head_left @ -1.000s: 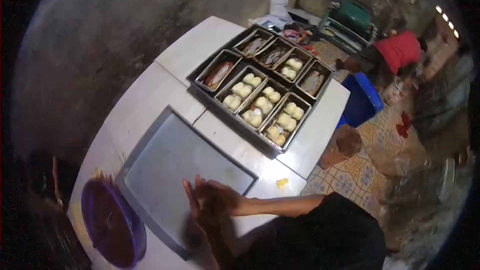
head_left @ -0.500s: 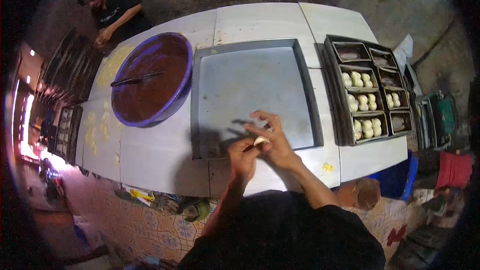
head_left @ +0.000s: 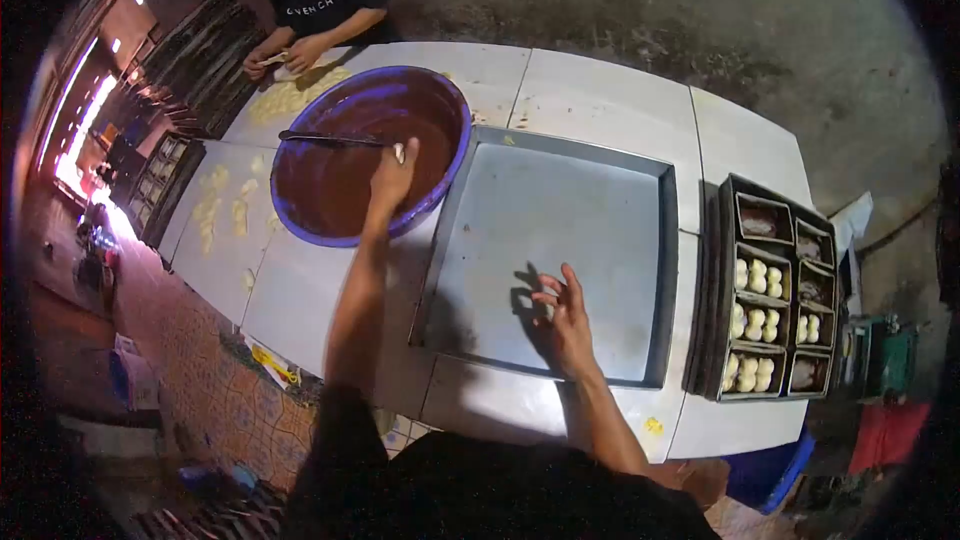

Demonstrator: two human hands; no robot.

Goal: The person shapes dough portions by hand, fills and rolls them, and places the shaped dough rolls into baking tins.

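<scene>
My left hand (head_left: 392, 178) reaches over a purple basin (head_left: 462, 155) of brown filling (head_left: 335, 185), fingers closed on a small pale piece of dough (head_left: 399, 152). Across the basin lies a dark, long spatula (head_left: 330, 139), its right end close to those fingers; whether they touch it I cannot tell. My right hand (head_left: 568, 325) hovers above a large metal tray (head_left: 560, 210), fingers apart and holding nothing.
Baking tins (head_left: 765, 220) at the right hold white dough balls (head_left: 755, 325) in several compartments. Flattened dough pieces (head_left: 210, 205) lie at the table's left. Across the table, a co-worker (head_left: 325, 0) handles dough. More tins (head_left: 160, 180) stand at the far left.
My hands were together over the tray's near edge with the dough piece. They have parted: the left moved to the basin with the dough, the right opened over the tray. The view shifted.
</scene>
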